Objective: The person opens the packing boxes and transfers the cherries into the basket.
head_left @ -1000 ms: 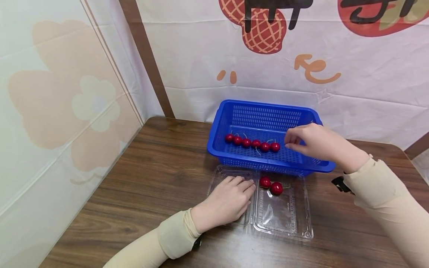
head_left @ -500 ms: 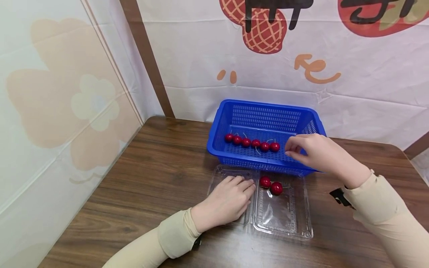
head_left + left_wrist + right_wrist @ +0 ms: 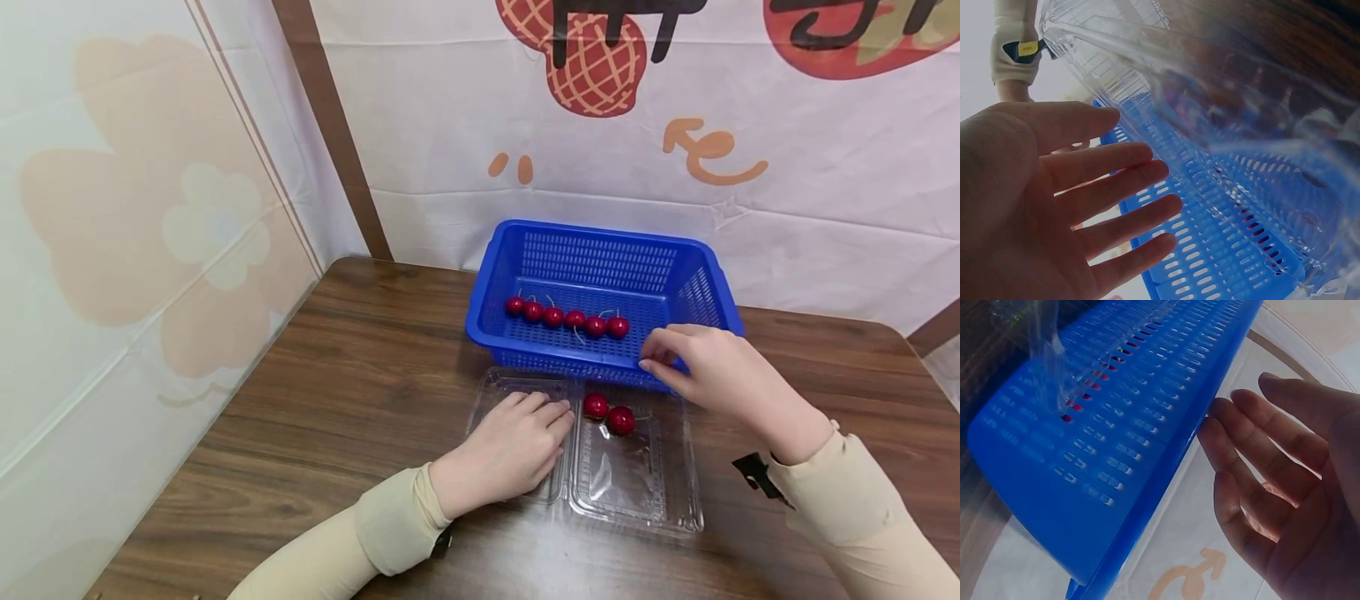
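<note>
My left hand (image 3: 506,450) lies over the left half of a hinged clear plastic container (image 3: 626,504), its fingertips near the fold. Fingers spread straight in the left wrist view, that hand (image 3: 1029,206) has nothing in its grasp. In the container's right half sit a red cherry (image 3: 596,406) and another cherry (image 3: 621,420) with a stem. My right hand (image 3: 720,371) hovers at the front right rim of the blue basket (image 3: 540,351). Its fingers are loosely bent and hold nothing in the right wrist view. Several stemmed cherries (image 3: 574,320) form a row inside the basket.
The wooden table (image 3: 360,400) extends around the container and basket. A printed white cloth (image 3: 420,125) hangs behind the table, and a flower-printed cloth (image 3: 112,250) borders its left side. The basket stands right behind the container.
My right hand has drawn back toward me, from above the basket's right part to its front rim. The left hand and the cherries have stayed in place.
</note>
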Demonstrator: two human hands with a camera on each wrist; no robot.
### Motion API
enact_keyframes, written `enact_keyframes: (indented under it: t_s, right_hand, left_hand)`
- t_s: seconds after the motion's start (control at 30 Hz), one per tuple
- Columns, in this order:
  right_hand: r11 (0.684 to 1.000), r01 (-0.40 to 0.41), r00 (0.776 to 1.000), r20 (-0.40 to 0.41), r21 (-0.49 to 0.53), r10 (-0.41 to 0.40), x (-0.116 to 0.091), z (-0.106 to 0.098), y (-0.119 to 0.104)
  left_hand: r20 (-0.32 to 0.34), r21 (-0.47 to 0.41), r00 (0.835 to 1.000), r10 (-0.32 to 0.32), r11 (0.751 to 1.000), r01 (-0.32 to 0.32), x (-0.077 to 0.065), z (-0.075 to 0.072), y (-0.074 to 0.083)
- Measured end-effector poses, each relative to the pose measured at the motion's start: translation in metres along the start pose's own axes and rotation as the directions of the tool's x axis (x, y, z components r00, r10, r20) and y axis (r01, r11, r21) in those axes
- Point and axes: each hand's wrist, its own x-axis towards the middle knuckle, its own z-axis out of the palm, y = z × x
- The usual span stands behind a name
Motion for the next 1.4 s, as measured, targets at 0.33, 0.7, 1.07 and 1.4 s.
enact_keyframes:
  t_s: [0.33, 0.7, 1.07, 1.4]
  right_hand:
    - [1.000, -0.010, 0.999, -0.033, -0.001, 0.010, -0.011, 0.000, -0.009]
    - [1.000, 0.016, 0.997, -0.072, 0.001, -0.016, -0.020, 0.006, -0.020]
    - [0.993, 0.086, 0.996, -0.043, 0.082, -0.083, -0.031, 0.029, -0.023]
    - [0.989, 0.049, 0.998, 0.035, 0.142, -0.054, -0.041, 0.050, -0.017]
  left_hand:
    - [-0.018, 0.014, 1.000, 0.002, 1.000, -0.002, 0.000, 0.000, -0.001]
    - [0.013, 0.003, 1.000, -0.011, 1.000, 0.010, 0.000, -0.001, -0.001]
    - [-0.026, 0.019, 1.000, 0.005, 1.000, -0.004, 0.000, 0.001, -0.001]
    - [-0.020, 0.017, 1.000, 0.009, 1.000, -0.009, 0.000, 0.000, 0.000]
